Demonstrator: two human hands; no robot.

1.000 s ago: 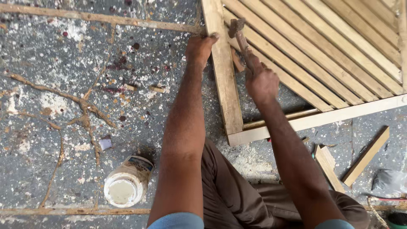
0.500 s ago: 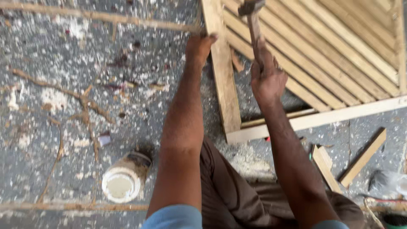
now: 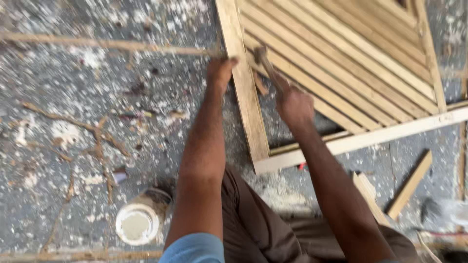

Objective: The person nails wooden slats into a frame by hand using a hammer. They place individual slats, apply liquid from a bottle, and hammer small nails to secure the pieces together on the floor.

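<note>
A wooden frame (image 3: 246, 104) with several diagonal slats lies on the floor in front of me. My right hand (image 3: 294, 104) grips a hammer (image 3: 267, 65) by its handle, with the head down over the slats close to the frame's left rail. My left hand (image 3: 221, 69) rests against the outer side of that left rail, fingers curled; whether it pinches something small I cannot tell. The picture is blurred by motion.
A white round tub (image 3: 138, 222) stands on the floor by my left knee. Short wood offcuts (image 3: 410, 184) lie to the right, below the frame. The grey concrete floor (image 3: 73, 97) is littered with sawdust, chips and thin strips (image 3: 102, 44).
The hammer rose high above the frame half a second ago and has now come back down onto the slats. My left hand stayed on the rail.
</note>
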